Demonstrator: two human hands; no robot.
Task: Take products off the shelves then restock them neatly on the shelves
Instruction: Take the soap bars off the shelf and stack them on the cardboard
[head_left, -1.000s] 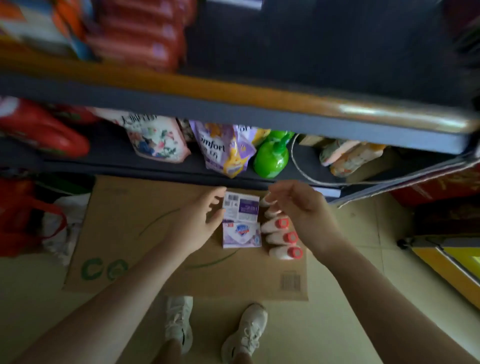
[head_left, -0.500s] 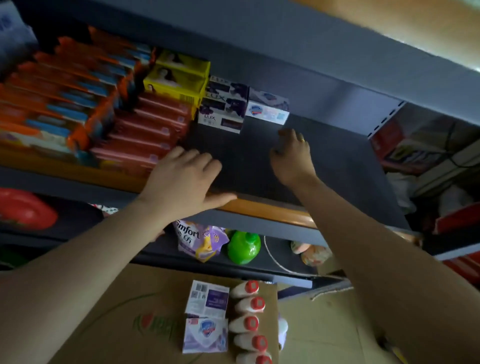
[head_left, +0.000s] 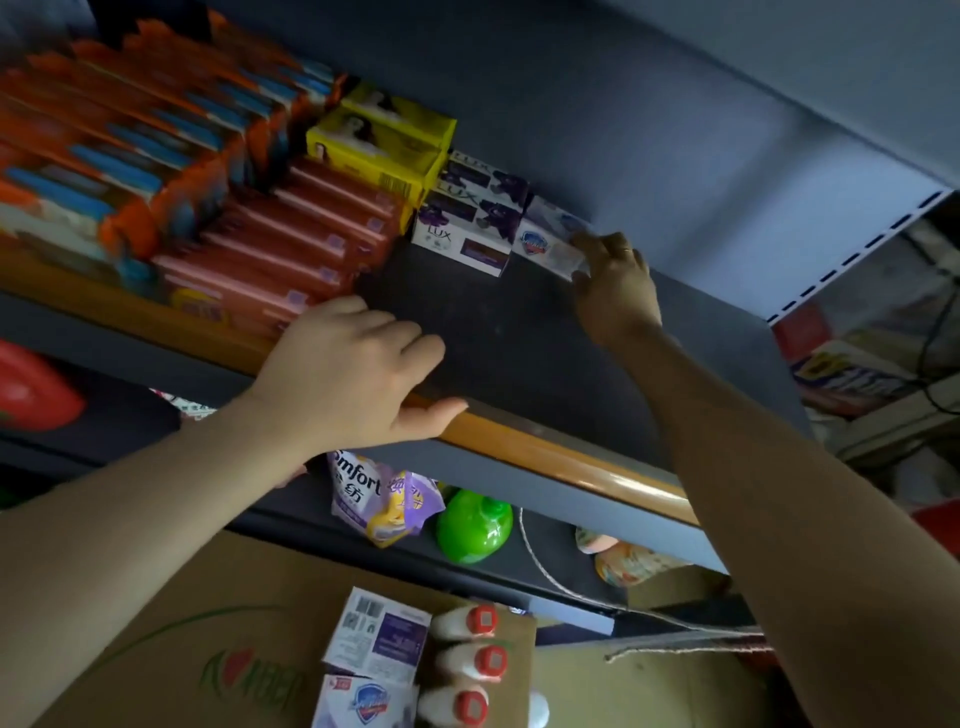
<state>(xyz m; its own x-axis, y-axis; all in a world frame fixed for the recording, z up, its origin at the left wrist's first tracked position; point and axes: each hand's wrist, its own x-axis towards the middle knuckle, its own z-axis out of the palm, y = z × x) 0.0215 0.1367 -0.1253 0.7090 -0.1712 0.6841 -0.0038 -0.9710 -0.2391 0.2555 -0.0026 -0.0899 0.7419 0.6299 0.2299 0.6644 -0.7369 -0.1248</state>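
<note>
**Right hand on the white soap box at the far end of the shelf row**

At the far left of the shelf (head_left: 493, 332), orange-and-blue packs (head_left: 119, 161) lie stacked in blurred rows, cut off by the frame edge. Just right of them sit red-brown flat boxes (head_left: 291, 244), then yellow boxes (head_left: 384, 140) further back, then the purple-and-white LUX boxes (head_left: 467, 223).

The left hand (head_left: 353, 384) rests on the wooden front edge (head_left: 561, 457) of the shelf, fingers loosely curled and together, thumb along the rail, holding nothing. It covers the near corner of the red-brown boxes.

Right of the LUX boxes, touching them, is a white soap box (head_left: 545, 239). The right hand (head_left: 613, 291) reaches to it, thumb and fingertips closed around its right end; that end is hidden by the fingers and blurred by motion.

Below, the lower shelf shows a Comfort pouch (head_left: 374, 493) and a green bottle (head_left: 475, 527), partly hidden by the upper shelf. Nearer, on a cardboard box (head_left: 197, 649), lie two soap boxes (head_left: 374, 644) beside red-capped white bottles (head_left: 467, 660), cut off at the bottom edge.
</note>
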